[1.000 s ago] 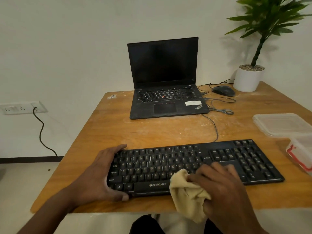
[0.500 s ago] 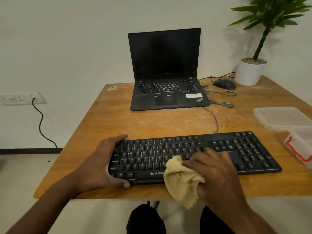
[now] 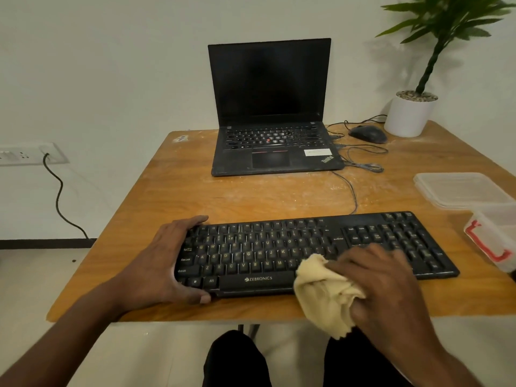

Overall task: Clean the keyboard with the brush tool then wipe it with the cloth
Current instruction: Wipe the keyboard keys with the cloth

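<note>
The left hand (image 3: 164, 263) clamps the left end of the keyboard (image 3: 279, 252), fingers curled over its far edge and the thumb hooked on the near edge, so it looks like the steadying hand. The keyboard lies along the near edge of the table (image 3: 279, 196), its cable running back toward the laptop (image 3: 272, 129).

The right hand (image 3: 382, 283) has a bunched yellow cloth (image 3: 324, 291) gripped in curled fingers and presses it on the keys just right of the space bar; a loose tail of cloth hangs past the table edge. No brush shows anywhere in view, so by my reading step 1, the brushing, is over and step 2, the wipe, is under way.

How much of the wipe is done is hard to judge. The letter keys to the left of the cloth show their legends plainly, while the number pad to the right cannot be told clean from dusty at this size. The table around the laptop carries pale dust smears.

At the right edge sit 2 clear plastic tubs (image 3: 460, 188).
</note>
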Tool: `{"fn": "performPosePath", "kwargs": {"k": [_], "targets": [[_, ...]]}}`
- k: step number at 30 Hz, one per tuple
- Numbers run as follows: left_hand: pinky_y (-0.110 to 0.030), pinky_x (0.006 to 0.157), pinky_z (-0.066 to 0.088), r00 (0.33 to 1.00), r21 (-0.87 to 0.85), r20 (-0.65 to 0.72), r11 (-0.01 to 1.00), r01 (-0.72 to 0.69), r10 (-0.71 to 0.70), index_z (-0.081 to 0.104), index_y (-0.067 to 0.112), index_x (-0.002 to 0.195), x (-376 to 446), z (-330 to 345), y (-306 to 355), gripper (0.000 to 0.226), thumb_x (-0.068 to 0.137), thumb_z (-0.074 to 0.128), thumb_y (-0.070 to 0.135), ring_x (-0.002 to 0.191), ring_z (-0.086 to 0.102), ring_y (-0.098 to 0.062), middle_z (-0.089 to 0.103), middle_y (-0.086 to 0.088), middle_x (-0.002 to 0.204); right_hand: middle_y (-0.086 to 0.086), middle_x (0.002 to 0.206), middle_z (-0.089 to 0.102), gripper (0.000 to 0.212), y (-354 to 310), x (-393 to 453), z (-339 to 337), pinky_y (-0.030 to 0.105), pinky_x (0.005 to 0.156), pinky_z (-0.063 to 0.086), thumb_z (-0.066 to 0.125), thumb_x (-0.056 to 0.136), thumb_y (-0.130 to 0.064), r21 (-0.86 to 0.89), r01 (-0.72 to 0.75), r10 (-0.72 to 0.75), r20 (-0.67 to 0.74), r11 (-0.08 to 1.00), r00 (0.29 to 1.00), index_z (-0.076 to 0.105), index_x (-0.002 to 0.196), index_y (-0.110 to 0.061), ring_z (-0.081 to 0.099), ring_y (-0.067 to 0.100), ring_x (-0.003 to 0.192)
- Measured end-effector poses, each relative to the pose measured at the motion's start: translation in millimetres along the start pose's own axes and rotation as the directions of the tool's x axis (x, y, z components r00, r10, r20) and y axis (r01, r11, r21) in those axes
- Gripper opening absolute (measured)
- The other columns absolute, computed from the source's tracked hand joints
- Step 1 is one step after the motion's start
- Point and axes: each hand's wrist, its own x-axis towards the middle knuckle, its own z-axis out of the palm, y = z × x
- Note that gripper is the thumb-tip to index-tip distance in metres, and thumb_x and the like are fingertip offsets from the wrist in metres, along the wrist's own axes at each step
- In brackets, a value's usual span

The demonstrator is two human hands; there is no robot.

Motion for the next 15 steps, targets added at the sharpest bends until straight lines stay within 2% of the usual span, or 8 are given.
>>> {"fn": "performPosePath", "kwargs": {"k": [2,5,9,11,13,15], "targets": [[-0.026,0.106,0.039,1.0,0.001,0.003,1.0,0.003,-0.003,0.012,0.062,0.155,0.2,0.5,-0.2,0.135,0.047,0.09,0.079,0.137,0.026,0.017,0.022,0.051,0.139,-0.015,0.091,0.065,0.053,5.1,1.7,-4.8,0.034,0.067,0.022,0.042,0.061,-0.021,0.01,-0.068,0.067,0.011,0.998,0.998,0.079,0.098,-0.023,0.05,0.012,0.08],[-0.022,0.102,0.039,1.0,0.006,0.0,1.0,-0.007,0.007,0.012,0.061,0.155,0.1,0.4,0.7,0.134,0.047,0.089,0.08,0.136,0.026,0.018,0.021,0.052,0.139,-0.019,0.087,0.06,0.044,-11.7,13.2,4.0,0.032,0.068,0.021,0.058,0.059,-0.013,0.008,-0.082,0.082,0.023,0.997,0.996,0.077,0.096,-0.027,0.045,0.008,0.078],[-0.023,0.102,0.039,1.0,0.005,0.006,1.0,-0.001,0.001,0.012,0.061,0.156,-0.5,-1.0,2.9,0.133,0.047,0.087,0.082,0.136,0.026,0.017,0.021,0.052,0.139,-0.019,0.085,0.061,0.029,-33.9,35.7,20.2,0.031,0.067,0.018,0.059,0.072,-0.022,0.069,0.018,-0.023,0.063,0.997,0.998,0.075,0.093,-0.033,0.038,0.004,0.077],[-0.025,0.103,0.04,1.0,0.007,0.006,1.0,0.002,-0.002,0.012,0.061,0.156,-0.8,-0.6,2.8,0.134,0.047,0.087,0.083,0.135,0.027,0.017,0.021,0.052,0.139,-0.019,0.086,0.062,0.032,-33.7,41.3,23.1,0.028,0.065,0.022,0.055,0.073,-0.025,0.08,0.075,-0.081,0.082,0.994,0.993,0.076,0.095,-0.033,0.039,0.005,0.077],[-0.025,0.104,0.039,1.0,0.013,0.007,1.0,-0.001,0.001,0.012,0.059,0.156,-0.7,-0.3,2.6,0.135,0.047,0.086,0.084,0.136,0.027,0.017,0.021,0.051,0.139,-0.021,0.089,0.064,0.038,-15.7,38.1,19.7,0.022,0.068,0.027,0.068,0.067,-0.014,0.095,0.065,-0.073,0.08,0.993,0.994,0.078,0.099,-0.032,0.042,0.005,0.079],[-0.023,0.103,0.038,1.0,0.009,0.003,1.0,-0.005,0.005,0.013,0.058,0.157,-0.4,-0.4,1.7,0.135,0.047,0.086,0.084,0.136,0.026,0.017,0.021,0.051,0.14,-0.021,0.09,0.064,0.058,12.0,32.2,11.7,0.026,0.07,0.037,0.075,0.054,0.007,0.098,-0.026,0.02,0.056,0.995,0.998,0.079,0.101,-0.028,0.044,0.005,0.081]]}}
